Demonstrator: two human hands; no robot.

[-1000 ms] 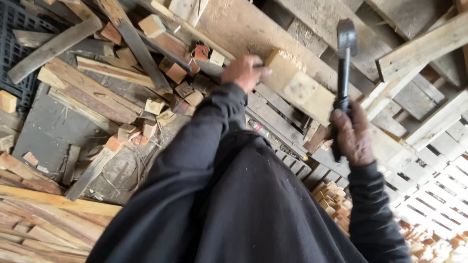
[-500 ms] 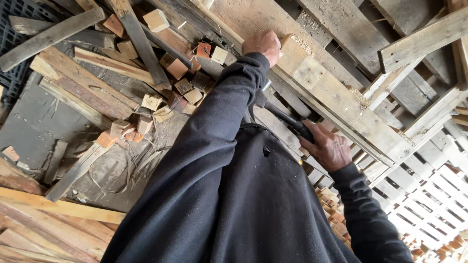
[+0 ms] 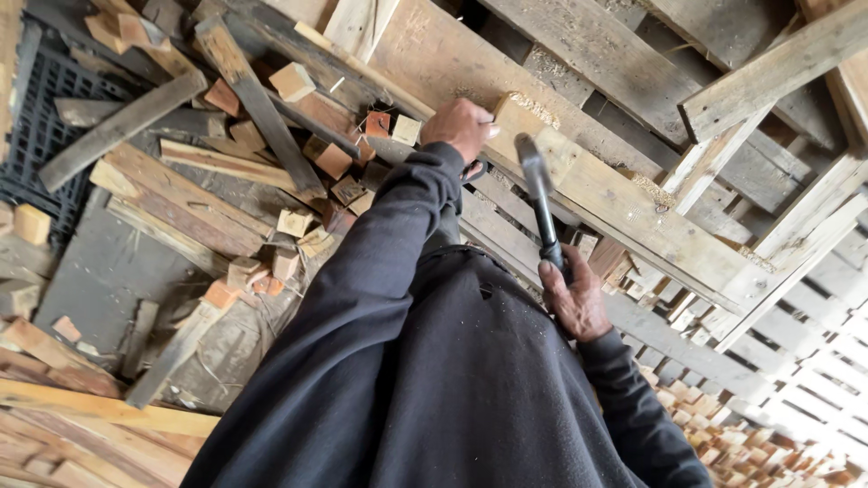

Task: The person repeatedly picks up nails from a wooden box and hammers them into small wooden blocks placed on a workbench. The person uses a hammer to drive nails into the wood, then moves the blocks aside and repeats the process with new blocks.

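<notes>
While left hand [image 3: 459,126] steadies plank [image 3: 624,194], right hand [image 3: 571,298] grips hammer [image 3: 540,203].

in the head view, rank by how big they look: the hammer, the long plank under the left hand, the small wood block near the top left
1. long plank, largest by far.
2. hammer, gripped in the right hand.
3. small wood block, smallest, though it lies farther from the camera.

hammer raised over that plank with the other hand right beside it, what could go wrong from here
The left hand grips the pale plank close under the raised hammer in the right hand, so a stray blow might hit fingers. The loose wood blocks scattered around could shift or trip someone.
</notes>
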